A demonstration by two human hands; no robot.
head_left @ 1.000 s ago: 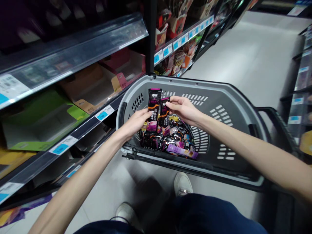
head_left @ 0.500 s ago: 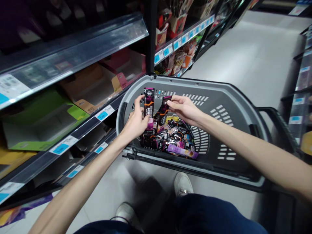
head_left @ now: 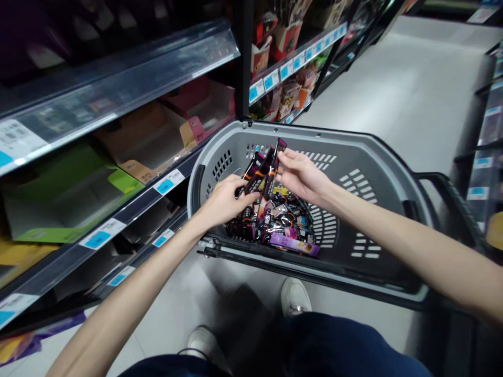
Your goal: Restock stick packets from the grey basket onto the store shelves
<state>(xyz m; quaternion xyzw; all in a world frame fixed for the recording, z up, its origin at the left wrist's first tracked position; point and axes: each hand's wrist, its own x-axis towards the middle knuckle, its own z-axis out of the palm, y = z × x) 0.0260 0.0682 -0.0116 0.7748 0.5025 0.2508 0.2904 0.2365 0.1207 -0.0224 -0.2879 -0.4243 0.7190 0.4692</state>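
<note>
A grey shopping basket (head_left: pixel 353 137) stands before me, with a glossy pile of black wrapped packets (head_left: pixel 281 215) at its left end. My left hand (head_left: pixel 225 201) is closed round black stick sachets (head_left: pixel 254 168) with orange and purple print; its thumb lies across their front. The fingers of my right hand (head_left: pixel 302 175) pinch the upper end of another black stick sachet (head_left: pixel 271 175), tilted and close against those in the left. On the near side of the pile lies a purple stick packet (head_left: pixel 293 243). Fingers and overlap hide how many sachets I hold.
Shelving with price tags (head_left: pixel 168 181) runs along the left, bearing a green display box (head_left: pixel 47 233), a brown one (head_left: pixel 137 170) and a pink one (head_left: pixel 196 128). My shoes (head_left: pixel 294 297) are below the basket. More shelving (head_left: pixel 485 141) edges the aisle floor (head_left: pixel 396 78) at right.
My left hand has turned its upright sachet and brought it right, against the others. My right hand's sachet has risen slightly and now stands narrow side toward me.
</note>
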